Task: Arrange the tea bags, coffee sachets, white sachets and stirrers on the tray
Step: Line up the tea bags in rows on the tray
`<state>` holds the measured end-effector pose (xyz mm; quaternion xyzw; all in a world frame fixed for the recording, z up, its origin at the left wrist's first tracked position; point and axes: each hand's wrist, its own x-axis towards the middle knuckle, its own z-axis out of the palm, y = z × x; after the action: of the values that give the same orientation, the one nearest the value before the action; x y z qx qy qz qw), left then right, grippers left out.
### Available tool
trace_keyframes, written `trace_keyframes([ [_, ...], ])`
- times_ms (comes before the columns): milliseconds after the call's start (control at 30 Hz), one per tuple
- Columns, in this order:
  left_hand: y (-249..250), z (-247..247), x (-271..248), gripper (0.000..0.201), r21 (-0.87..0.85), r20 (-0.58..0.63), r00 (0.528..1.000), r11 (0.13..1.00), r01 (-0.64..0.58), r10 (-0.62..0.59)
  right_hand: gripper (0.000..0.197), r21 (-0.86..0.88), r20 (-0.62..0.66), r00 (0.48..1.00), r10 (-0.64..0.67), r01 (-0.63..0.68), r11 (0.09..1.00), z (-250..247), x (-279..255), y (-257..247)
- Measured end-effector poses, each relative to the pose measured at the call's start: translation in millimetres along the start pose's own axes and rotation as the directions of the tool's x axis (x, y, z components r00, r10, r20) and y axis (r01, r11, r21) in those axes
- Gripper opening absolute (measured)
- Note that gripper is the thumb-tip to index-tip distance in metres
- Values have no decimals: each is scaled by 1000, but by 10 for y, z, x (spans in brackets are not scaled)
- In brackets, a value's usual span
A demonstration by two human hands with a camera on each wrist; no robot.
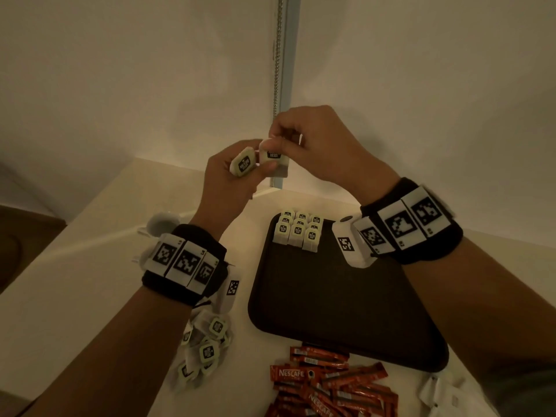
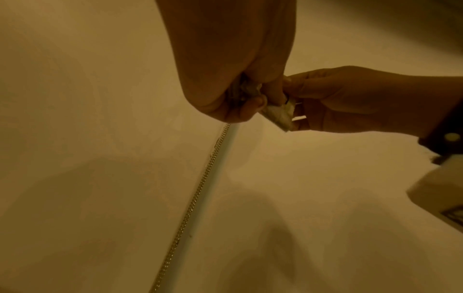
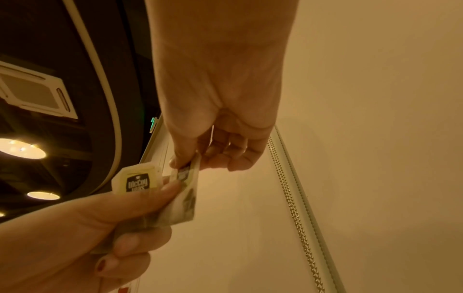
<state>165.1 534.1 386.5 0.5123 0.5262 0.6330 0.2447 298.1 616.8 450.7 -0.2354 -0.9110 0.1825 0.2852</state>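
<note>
Head view: my left hand (image 1: 228, 179) grips a tea bag (image 1: 244, 162), label up; my right hand (image 1: 316, 145) pinches a second tea bag (image 1: 273, 156) at its top edge. Both are held above the worktop (image 1: 75, 281), well apart from the tray (image 1: 331, 311), prob. to separate two bags before placing one at a time. Tea bags already set down (image 1: 299, 231) stand in tight rows at the tray's far left corner, leaving the rest of the tray for the other items. Loose tea bags (image 1: 207, 347) lie in a pile left of the tray, coffee sachets (image 1: 325, 386) in a heap at its near edge, both within short reach. Sachets read "NESCAFE"; held bag reads "teas".

Left wrist view: left-hand fingers curled on a crumpled bag (image 2: 244, 89); right hand (image 2: 350, 99) pinches the other bag (image 2: 279, 116). No text legible.

Right wrist view: right thumb and forefinger clamped on the bag's top corner (image 3: 186, 170). Left hand (image 3: 100, 228) holds its bag tag-up (image 3: 136, 182); label reads "McCoy", 2nd line partly covered.

Stirrers, white sachets: not identifiable w/ certainty.
</note>
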Motion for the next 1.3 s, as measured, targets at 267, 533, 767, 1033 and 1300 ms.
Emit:
trace_keyframes([
  [267,-1,70,-40,8,-137,81,991,983,119,-109,14,146,-54,997,54,-46,988,-67,9,20],
  [533,-118,153,-78,6,-87,46,982,979,186,-183,12,252,-36,991,126,-113,961,-44,-45,129],
  [767,-542,2,-232,14,-375,43,820,751,543,-571,10,152,29,969,247,-248,957,231,-296,543],
  [1033,-759,-171,-285,50,-398,85,763,681,615,-640,19,-11,457,744,488,-544,839,1254,-778,1119],
  [1300,-875,-298,-284,73,-473,91,744,629,617,-662,15,-14,370,698,613,-656,755,1838,-845,1502],
])
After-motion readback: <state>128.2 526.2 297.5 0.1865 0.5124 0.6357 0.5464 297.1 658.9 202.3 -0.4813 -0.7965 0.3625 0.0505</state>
